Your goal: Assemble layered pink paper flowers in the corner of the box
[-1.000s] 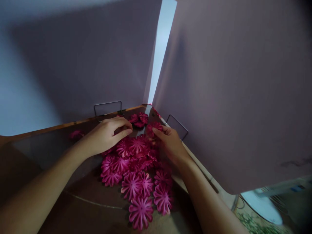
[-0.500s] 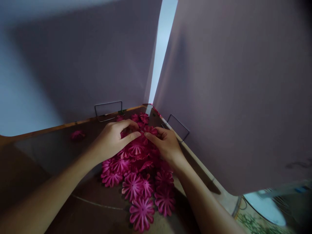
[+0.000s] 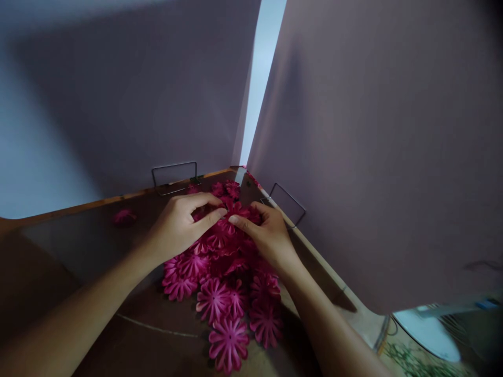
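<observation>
Right hand point(image 3: 271, 233) pinching a flower point(image 3: 236, 209) | left hand point(image 3: 178, 222) at its edge, grip unclear | flower magenta, many-petalled, over the pile point(image 3: 220, 264) on the worktop point(image 3: 151, 309) | since a second ago, hands closer together, flower moved left

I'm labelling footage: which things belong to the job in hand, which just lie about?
Likely in use: pink, petalled flower piece between left hand and right hand; heap of matching pink pieces below.
Apparently lying about: pale, rounded disc; green, stringy scraps beside it.

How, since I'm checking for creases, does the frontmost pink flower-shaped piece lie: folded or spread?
Spread: the pink piece has petals fanned around its centre.
</observation>
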{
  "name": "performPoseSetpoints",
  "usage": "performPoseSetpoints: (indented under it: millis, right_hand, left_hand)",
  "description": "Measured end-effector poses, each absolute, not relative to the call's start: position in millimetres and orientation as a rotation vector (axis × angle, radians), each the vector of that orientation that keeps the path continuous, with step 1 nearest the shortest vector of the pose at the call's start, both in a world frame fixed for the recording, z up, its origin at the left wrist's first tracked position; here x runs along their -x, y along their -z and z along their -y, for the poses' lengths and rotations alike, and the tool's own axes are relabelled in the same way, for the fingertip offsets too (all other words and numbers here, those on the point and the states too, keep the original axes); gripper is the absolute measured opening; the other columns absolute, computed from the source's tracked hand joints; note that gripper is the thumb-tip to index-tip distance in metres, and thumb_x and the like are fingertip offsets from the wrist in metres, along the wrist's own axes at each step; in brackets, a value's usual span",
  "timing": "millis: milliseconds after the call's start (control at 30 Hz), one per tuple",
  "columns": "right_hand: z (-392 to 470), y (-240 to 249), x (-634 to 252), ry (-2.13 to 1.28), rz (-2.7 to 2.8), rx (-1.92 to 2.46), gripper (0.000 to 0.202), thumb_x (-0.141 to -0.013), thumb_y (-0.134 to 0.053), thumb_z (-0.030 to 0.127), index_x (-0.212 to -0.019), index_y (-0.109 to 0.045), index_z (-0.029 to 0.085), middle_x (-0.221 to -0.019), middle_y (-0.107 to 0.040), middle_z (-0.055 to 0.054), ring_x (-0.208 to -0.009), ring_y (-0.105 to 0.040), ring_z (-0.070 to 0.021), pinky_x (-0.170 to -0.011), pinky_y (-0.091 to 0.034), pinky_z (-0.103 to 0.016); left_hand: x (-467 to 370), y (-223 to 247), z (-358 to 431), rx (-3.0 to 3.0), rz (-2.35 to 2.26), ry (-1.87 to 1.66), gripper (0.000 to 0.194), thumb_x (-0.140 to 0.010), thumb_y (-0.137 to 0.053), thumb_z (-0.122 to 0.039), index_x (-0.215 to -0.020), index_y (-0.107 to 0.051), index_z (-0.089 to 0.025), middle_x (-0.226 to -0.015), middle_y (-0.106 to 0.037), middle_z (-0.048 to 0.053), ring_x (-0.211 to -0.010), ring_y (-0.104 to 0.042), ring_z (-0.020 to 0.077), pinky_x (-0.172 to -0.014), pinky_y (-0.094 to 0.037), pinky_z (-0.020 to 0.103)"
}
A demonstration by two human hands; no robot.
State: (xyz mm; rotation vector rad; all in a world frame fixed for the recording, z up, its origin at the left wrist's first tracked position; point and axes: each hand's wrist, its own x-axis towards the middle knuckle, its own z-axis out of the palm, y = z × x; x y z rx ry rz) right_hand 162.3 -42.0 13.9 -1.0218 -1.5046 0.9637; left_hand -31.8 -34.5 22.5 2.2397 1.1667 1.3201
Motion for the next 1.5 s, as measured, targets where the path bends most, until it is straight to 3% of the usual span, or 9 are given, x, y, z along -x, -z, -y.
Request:
performPoseSetpoints:
  millis: [300,433,567,700,833,1000,1300,1500]
  right_hand:
    - [41.8,-15.5,-164.9,-1.032,1.501,0.958,0.035,-0.069,-0.080,0.044,-0.063,-0.055,0.019,-0.058,-0.047,0.005,-0.055,-0.040,-0.0105,-0.054,-0.031,-0.024]
    - [36.9,-13.6,-167.4,-0.971,1.437,1.016,0.038,-0.078,-0.071,0.051,-0.064,-0.056,0.019,-0.058,-0.049,0.004,-0.054,-0.042,-0.0107,-0.053,-0.032,-0.024]
    - [33.2,-9.6,-166.3,-1.117,1.285,0.905,0.022,-0.079,-0.072,0.044,-0.087,-0.064,0.024,-0.081,-0.066,0.000,-0.065,-0.057,-0.0138,-0.060,-0.044,-0.025]
    - [33.1,-6.4,-164.5,-1.259,1.242,0.822,0.026,-0.082,-0.069,0.044,-0.103,-0.068,0.029,-0.099,-0.069,-0.002,-0.076,-0.062,-0.0151,-0.066,-0.049,-0.027]
    - [37.6,-8.8,-165.3,-1.267,1.289,0.895,0.038,-0.083,-0.063,0.058,-0.094,-0.074,0.023,-0.089,-0.071,-0.005,-0.080,-0.064,-0.0189,-0.072,-0.049,-0.031]
    - [44.4,-14.7,-165.5,-1.302,1.431,0.951,0.029,-0.075,-0.076,0.046,-0.090,-0.076,0.021,-0.088,-0.073,-0.004,-0.078,-0.064,-0.0184,-0.075,-0.049,-0.033]
    - [42.3,-18.7,-163.7,-1.176,1.357,1.016,0.028,-0.067,-0.082,0.041,-0.065,-0.067,0.018,-0.062,-0.059,0.002,-0.057,-0.049,-0.0107,-0.057,-0.037,-0.025]
    - [38.4,-11.0,-165.6,-1.208,1.364,0.972,0.028,-0.065,-0.084,0.040,-0.069,-0.066,0.018,-0.069,-0.062,0.000,-0.063,-0.054,-0.0133,-0.063,-0.042,-0.027]
  left_hand:
    - [33.1,-22.7,31.7,-2.012,-1.076,-1.379,0.022,-0.089,-0.062,-0.039,-0.087,-0.069,-0.018,-0.091,-0.071,0.004,-0.085,-0.064,0.0179,-0.081,-0.051,0.029]
    - [37.3,-22.6,28.2,-1.819,-1.101,-1.476,0.024,-0.086,-0.065,-0.042,-0.091,-0.070,-0.019,-0.091,-0.072,0.005,-0.085,-0.065,0.0197,-0.076,-0.052,0.030]
    - [38.6,-21.3,26.4,-1.798,-1.103,-1.475,0.023,-0.086,-0.066,-0.043,-0.090,-0.070,-0.020,-0.089,-0.072,0.003,-0.085,-0.066,0.0189,-0.076,-0.052,0.028]
    - [36.0,-19.1,27.2,-1.910,-1.096,-1.414,0.022,-0.088,-0.064,-0.041,-0.090,-0.069,-0.020,-0.090,-0.071,0.003,-0.084,-0.065,0.0172,-0.076,-0.049,0.027]
    - [34.5,-19.5,28.7,-2.092,-1.132,-1.419,0.020,-0.088,-0.063,-0.038,-0.088,-0.068,-0.019,-0.090,-0.070,0.003,-0.085,-0.064,0.0177,-0.080,-0.048,0.028]
    - [33.2,-23.9,31.8,-2.216,-1.088,-1.409,0.016,-0.090,-0.061,-0.033,-0.087,-0.067,-0.019,-0.090,-0.068,0.002,-0.086,-0.062,0.0166,-0.084,-0.047,0.027]
    - [31.5,-19.3,33.8,-2.186,-1.124,-1.297,0.025,-0.088,-0.064,-0.042,-0.095,-0.070,-0.019,-0.093,-0.072,0.003,-0.083,-0.064,0.0173,-0.080,-0.049,0.027]
    - [29.7,-14.7,30.8,-2.125,-1.130,-1.296,0.019,-0.086,-0.067,-0.038,-0.092,-0.072,-0.021,-0.092,-0.073,0.001,-0.085,-0.065,0.0161,-0.081,-0.047,0.026]
